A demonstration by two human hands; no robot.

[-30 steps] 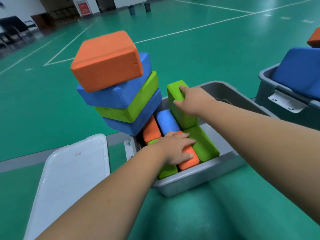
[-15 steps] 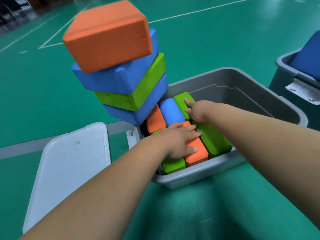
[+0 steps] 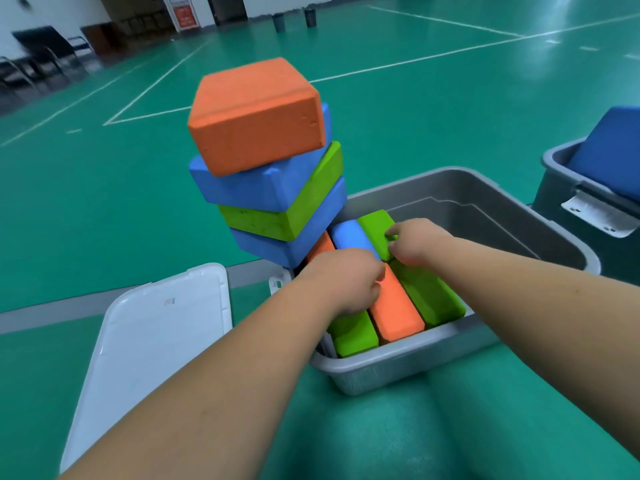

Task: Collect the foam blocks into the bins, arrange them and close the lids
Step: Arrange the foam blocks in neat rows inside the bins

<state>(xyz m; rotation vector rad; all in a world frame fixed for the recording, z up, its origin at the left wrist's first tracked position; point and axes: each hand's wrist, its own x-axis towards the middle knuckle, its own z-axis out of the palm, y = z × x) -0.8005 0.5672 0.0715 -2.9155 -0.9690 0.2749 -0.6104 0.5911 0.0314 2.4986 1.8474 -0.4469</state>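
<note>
A grey bin (image 3: 408, 367) stands on the green floor with foam blocks packed flat in its near half. My left hand (image 3: 346, 282) presses down on an orange block (image 3: 396, 311) and a green block (image 3: 353, 336). My right hand (image 3: 417, 240) rests its fingers on a far green block (image 3: 375, 225), beside a blue block (image 3: 349, 235). Another green block (image 3: 429, 296) lies at the near right. A leaning stack rises from the bin's left end: orange block (image 3: 256, 116) on top, then blue (image 3: 263, 183), green (image 3: 294, 209), blue (image 3: 294, 242).
The bin's white lid (image 3: 152, 341) lies flat on the floor to the left. A second grey bin (image 3: 568, 188) at the right edge holds a big blue block (image 3: 613, 147). Chairs and a wall stand far behind. My knees in green fill the bottom.
My right hand laid the upright green block down flat into the bin beside the blue block. My left hand stayed on the orange block and curled its fingers. The camera shifted.
</note>
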